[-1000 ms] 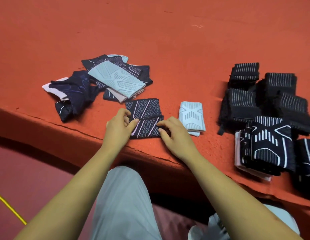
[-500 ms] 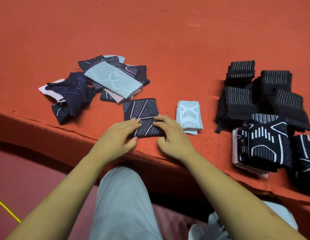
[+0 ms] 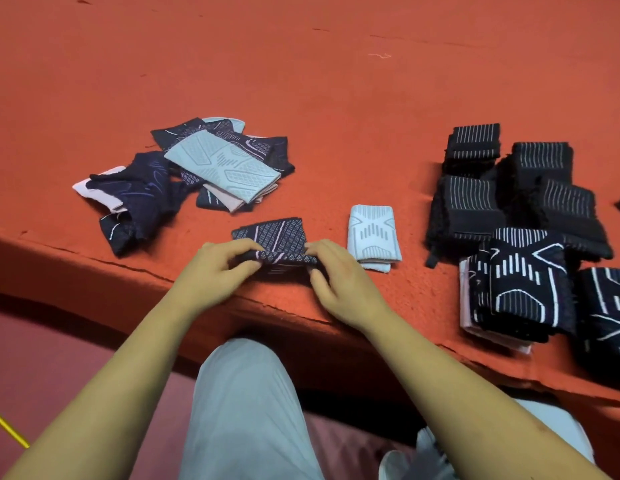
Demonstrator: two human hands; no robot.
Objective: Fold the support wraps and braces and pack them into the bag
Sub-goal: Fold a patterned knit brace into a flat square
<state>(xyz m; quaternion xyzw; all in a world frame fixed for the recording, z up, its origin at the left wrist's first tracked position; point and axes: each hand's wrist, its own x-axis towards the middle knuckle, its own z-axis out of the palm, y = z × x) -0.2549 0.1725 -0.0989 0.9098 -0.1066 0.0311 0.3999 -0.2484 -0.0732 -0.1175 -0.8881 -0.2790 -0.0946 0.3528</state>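
Note:
A navy patterned brace point(image 3: 274, 236) lies near the front edge of the red table point(image 3: 336, 98). My left hand point(image 3: 216, 271) pinches its near left edge and my right hand point(image 3: 339, 278) pinches its near right edge, with that edge lifted and rolled over toward the far side. A folded light-blue brace point(image 3: 372, 237) sits just right of it. A loose pile of unfolded navy and light-blue braces point(image 3: 197, 168) lies at the left. No bag is in view.
Several folded black striped wraps point(image 3: 516, 188) are stacked at the right, with navy white-lined braces point(image 3: 523, 289) in front of them by the table's edge. My knees in grey trousers point(image 3: 246, 410) are below the table. A yellow cable point(image 3: 7, 427) crosses the floor at the lower left.
Both hands went from pressing flat on the navy brace to pinching its near edge and lifting it, folding it away from me.

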